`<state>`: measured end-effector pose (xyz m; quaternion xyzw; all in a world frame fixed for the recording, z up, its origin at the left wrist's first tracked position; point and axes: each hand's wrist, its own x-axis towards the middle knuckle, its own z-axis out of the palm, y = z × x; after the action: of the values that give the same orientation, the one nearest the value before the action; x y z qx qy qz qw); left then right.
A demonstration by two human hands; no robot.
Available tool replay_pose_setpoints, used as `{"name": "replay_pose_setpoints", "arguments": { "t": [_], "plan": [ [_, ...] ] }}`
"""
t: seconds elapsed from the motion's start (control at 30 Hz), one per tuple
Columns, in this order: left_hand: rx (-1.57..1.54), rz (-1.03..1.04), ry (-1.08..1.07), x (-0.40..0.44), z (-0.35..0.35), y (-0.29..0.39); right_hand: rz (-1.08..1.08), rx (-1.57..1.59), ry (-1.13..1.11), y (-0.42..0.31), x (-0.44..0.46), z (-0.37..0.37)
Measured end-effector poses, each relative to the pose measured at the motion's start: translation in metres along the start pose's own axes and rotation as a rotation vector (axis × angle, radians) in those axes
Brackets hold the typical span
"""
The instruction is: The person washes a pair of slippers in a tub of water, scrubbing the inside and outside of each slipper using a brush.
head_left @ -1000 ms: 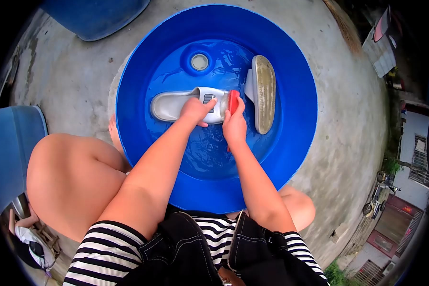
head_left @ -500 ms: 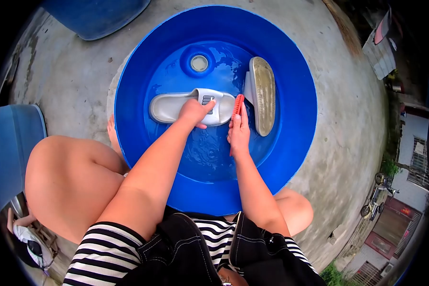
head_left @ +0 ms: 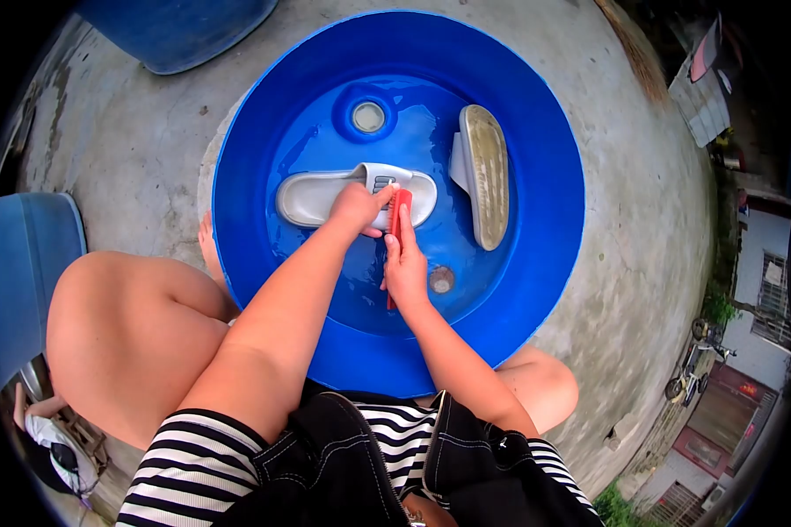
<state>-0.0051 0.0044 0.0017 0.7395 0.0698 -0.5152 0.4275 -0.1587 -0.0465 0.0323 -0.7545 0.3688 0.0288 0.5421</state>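
A pale grey slide sandal [head_left: 309, 198] lies sole down in shallow water in a round blue tub [head_left: 536, 114]. My left hand [head_left: 357, 209] grips it at the strap, thumb on top near a dark logo. In my right hand [head_left: 406, 274] is a red brush [head_left: 398, 220], its bristles against the strap beside my left thumb. The other slide sandal [head_left: 489, 180] stands on its side along the tub's right wall, its brownish, dirty-looking sole facing right.
Two round fittings, one upper [head_left: 368, 117] and one lower [head_left: 441, 279], show on the tub floor. Blue containers stand at the upper left [head_left: 180, 35] and left [head_left: 31, 263]. Concrete ground [head_left: 642, 220] surrounds the tub. Another person [head_left: 57, 439] is partly visible at lower left.
My right hand has moved the brush left, from the sandal's toe end onto its strap. The lower round fitting has come into view. My left hand keeps its hold.
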Motion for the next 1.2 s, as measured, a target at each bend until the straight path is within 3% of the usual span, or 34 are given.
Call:
{"name": "replay_pose_setpoints", "arguments": {
  "t": [0.1,0.23,0.4,0.43,0.5,0.6,0.73,0.83,0.97,1.2],
  "plan": [
    [-0.038,0.032,0.016,0.010,0.004,-0.007,0.089,-0.038,0.012,-0.005,0.015,-0.006],
    [-0.078,0.060,-0.003,0.008,0.004,-0.009,-0.008,-0.080,-0.031,0.002,-0.012,0.003],
    [0.142,0.073,0.083,0.014,0.004,-0.012,-0.073,-0.332,-0.006,0.027,0.020,0.001],
    [0.146,0.071,0.085,0.013,0.003,-0.013,0.069,-0.271,-0.047,-0.005,0.021,-0.004],
    [0.070,0.100,0.076,0.009,0.003,-0.013,-0.015,-0.211,0.027,-0.004,0.008,0.011],
    [0.116,0.079,0.098,0.016,0.003,-0.006,0.043,-0.122,-0.153,0.005,-0.029,0.017],
    [0.085,0.081,0.089,0.020,0.007,-0.017,0.076,-0.229,-0.110,0.005,0.006,0.010],
    [0.103,0.048,0.090,0.013,0.003,-0.011,0.089,-0.100,-0.027,0.010,-0.009,0.028],
    [0.056,0.099,0.091,0.015,0.005,-0.012,0.081,0.030,-0.138,0.017,-0.024,0.041],
    [0.084,0.069,0.056,0.006,-0.001,-0.007,0.062,-0.007,-0.108,0.007,-0.006,0.027]
  ]
}}
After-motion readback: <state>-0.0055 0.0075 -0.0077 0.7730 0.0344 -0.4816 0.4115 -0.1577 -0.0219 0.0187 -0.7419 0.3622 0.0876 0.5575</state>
